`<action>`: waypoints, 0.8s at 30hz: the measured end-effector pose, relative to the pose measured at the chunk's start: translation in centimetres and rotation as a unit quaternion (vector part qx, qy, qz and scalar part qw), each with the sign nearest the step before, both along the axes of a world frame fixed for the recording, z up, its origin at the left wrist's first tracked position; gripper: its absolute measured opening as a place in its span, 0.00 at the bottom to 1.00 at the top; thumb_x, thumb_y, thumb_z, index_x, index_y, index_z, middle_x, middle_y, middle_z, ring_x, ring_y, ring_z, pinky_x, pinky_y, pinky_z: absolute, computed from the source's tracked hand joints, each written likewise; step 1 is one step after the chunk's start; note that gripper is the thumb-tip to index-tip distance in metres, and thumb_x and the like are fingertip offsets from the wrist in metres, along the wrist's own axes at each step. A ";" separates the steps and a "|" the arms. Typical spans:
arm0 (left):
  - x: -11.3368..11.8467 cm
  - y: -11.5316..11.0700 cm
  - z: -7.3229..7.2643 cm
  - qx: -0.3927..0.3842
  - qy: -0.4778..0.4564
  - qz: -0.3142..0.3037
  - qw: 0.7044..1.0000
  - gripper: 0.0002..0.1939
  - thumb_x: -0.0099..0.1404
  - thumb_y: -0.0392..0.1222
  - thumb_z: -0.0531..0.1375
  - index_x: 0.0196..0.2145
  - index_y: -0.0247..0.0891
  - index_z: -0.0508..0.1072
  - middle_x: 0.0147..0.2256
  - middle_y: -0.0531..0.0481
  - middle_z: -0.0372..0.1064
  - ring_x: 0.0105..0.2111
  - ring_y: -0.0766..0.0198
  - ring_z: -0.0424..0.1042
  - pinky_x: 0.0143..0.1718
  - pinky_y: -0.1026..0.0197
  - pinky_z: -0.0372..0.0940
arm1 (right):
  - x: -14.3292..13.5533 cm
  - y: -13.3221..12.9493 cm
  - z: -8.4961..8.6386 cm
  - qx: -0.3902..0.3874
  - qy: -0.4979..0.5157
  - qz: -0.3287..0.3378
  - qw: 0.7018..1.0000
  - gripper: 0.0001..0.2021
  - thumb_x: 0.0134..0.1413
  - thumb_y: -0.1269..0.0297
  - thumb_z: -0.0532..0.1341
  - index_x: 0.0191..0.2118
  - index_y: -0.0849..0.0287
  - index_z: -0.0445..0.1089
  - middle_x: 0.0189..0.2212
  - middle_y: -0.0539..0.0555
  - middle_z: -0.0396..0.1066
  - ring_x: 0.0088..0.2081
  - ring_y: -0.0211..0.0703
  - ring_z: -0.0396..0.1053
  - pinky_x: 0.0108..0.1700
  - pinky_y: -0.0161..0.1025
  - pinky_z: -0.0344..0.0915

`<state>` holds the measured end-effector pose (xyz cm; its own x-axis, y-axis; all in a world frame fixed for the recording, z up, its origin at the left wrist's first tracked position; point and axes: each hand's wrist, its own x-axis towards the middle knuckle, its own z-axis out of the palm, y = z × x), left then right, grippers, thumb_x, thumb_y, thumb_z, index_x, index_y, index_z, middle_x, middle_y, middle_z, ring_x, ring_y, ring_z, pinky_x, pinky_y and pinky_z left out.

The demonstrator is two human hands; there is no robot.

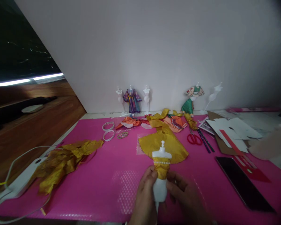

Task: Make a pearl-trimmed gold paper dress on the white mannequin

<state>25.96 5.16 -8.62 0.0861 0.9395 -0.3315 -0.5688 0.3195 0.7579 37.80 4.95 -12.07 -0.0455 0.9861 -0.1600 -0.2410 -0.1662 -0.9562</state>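
A small white mannequin [160, 190] stands upright between my hands, near the front of the pink mat. Gold fabric [161, 170] wraps its torso, with a row of white pearl beads [161, 162] across the chest. My left hand [146, 190] grips the mannequin from the left, thumb against the gold fabric at the waist. On the other side, my right hand [182, 193] has its fingers bent against the mannequin's hip. Just behind lies a flared gold fabric piece [174, 145], partly hidden by the mannequin.
Crumpled gold fabric [67, 159] lies over a white power strip [25, 178] at left. Rolls of tape [108, 135] sit mid-left. Red-handled scissors [194, 139], a dark phone [243, 184] and white card pieces [234, 129] are at right. Dressed mannequins [131, 100] stand along the wall.
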 end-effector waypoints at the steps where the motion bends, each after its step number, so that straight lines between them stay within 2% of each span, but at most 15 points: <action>1: -0.1 0.1 -0.2 -0.011 0.005 0.010 1.000 0.15 0.60 0.50 0.63 0.37 0.35 0.74 0.29 0.49 0.75 0.19 0.67 0.69 0.13 0.69 0.53 | -0.2 0.1 0.0 -0.001 0.000 0.009 1.000 0.20 0.45 0.47 0.68 0.34 0.61 0.75 0.19 0.44 0.60 0.19 0.31 0.54 0.22 0.31 0.52; 5: -1.3 0.8 -0.9 -0.084 0.025 0.056 0.995 0.14 0.61 0.48 0.60 0.36 0.33 0.73 0.20 0.53 0.70 0.11 0.69 0.61 0.08 0.69 0.55 | -1.3 0.2 -0.5 -0.010 -0.025 0.021 0.999 0.22 0.47 0.45 0.66 0.38 0.61 0.74 0.18 0.44 0.59 0.19 0.32 0.54 0.22 0.32 0.52; 7: -2.6 1.4 -1.2 -0.107 0.020 0.087 0.990 0.13 0.64 0.45 0.58 0.37 0.31 0.73 0.17 0.53 0.68 0.12 0.68 0.63 0.09 0.69 0.58 | -1.1 0.0 -1.2 -0.012 -0.057 -0.001 0.998 0.20 0.52 0.46 0.62 0.42 0.58 0.72 0.18 0.43 0.59 0.19 0.34 0.56 0.23 0.32 0.55; 9: -4.4 2.0 -1.4 -0.128 0.000 0.098 0.987 0.11 0.64 0.41 0.55 0.38 0.29 0.73 0.19 0.50 0.71 0.13 0.68 0.64 0.10 0.69 0.61 | 0.3 -0.1 -2.3 -0.007 -0.129 -0.041 0.991 0.16 0.58 0.48 0.58 0.40 0.54 0.70 0.20 0.44 0.62 0.20 0.36 0.60 0.24 0.33 0.60; 11: -6.2 2.5 -1.4 -0.126 -0.001 0.108 0.986 0.09 0.64 0.38 0.55 0.36 0.30 0.72 0.20 0.49 0.72 0.13 0.67 0.66 0.10 0.68 0.62 | 2.8 0.1 -3.4 0.023 -0.273 -0.057 0.960 0.15 0.62 0.50 0.53 0.33 0.54 0.69 0.22 0.47 0.67 0.22 0.38 0.65 0.25 0.34 0.62; 12: -7.0 2.7 -1.5 -0.128 0.002 0.109 0.986 0.07 0.63 0.35 0.55 0.35 0.31 0.71 0.19 0.50 0.72 0.12 0.67 0.65 0.10 0.67 0.62 | 4.4 0.3 -3.9 0.058 -0.366 -0.059 0.927 0.17 0.64 0.51 0.51 0.30 0.55 0.67 0.21 0.48 0.68 0.23 0.40 0.67 0.26 0.35 0.63; 14: -8.2 2.9 -1.7 -0.144 0.003 0.125 0.982 0.08 0.61 0.31 0.54 0.37 0.30 0.70 0.21 0.49 0.74 0.15 0.65 0.70 0.11 0.67 0.64 | 7.8 1.0 -4.7 0.076 -0.426 -0.085 0.897 0.14 0.62 0.55 0.54 0.30 0.56 0.69 0.25 0.51 0.71 0.27 0.44 0.69 0.31 0.39 0.64; 17: -9.0 3.1 -2.5 -0.167 -0.017 0.131 0.977 0.14 0.58 0.29 0.55 0.43 0.29 0.70 0.25 0.47 0.76 0.20 0.59 0.76 0.15 0.65 0.68 | 11.9 2.2 -5.5 0.090 -0.505 -0.114 0.851 0.12 0.57 0.59 0.57 0.27 0.56 0.72 0.29 0.56 0.71 0.34 0.49 0.68 0.39 0.45 0.62; 20: -9.3 3.2 -4.0 -0.159 -0.035 0.112 0.980 0.15 0.56 0.29 0.57 0.43 0.29 0.69 0.25 0.46 0.77 0.22 0.58 0.77 0.18 0.64 0.71 | 14.1 3.4 -5.9 0.090 -0.562 -0.124 0.813 0.14 0.57 0.63 0.54 0.29 0.58 0.76 0.29 0.60 0.72 0.34 0.52 0.68 0.41 0.49 0.62; 24: -10.1 3.4 -6.2 -0.151 -0.030 0.075 0.985 0.14 0.54 0.32 0.62 0.41 0.31 0.69 0.24 0.46 0.78 0.17 0.60 0.73 0.17 0.64 0.69 | 14.4 5.4 -5.6 0.092 -0.616 -0.140 0.770 0.18 0.59 0.64 0.51 0.40 0.66 0.78 0.34 0.67 0.72 0.39 0.59 0.68 0.45 0.55 0.61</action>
<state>15.86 8.56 -14.80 -0.0185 0.8024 -0.5964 -0.6675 0.4342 0.6049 52.17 10.39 -17.66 0.2481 0.9405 0.2323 0.8657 -0.1076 -0.4889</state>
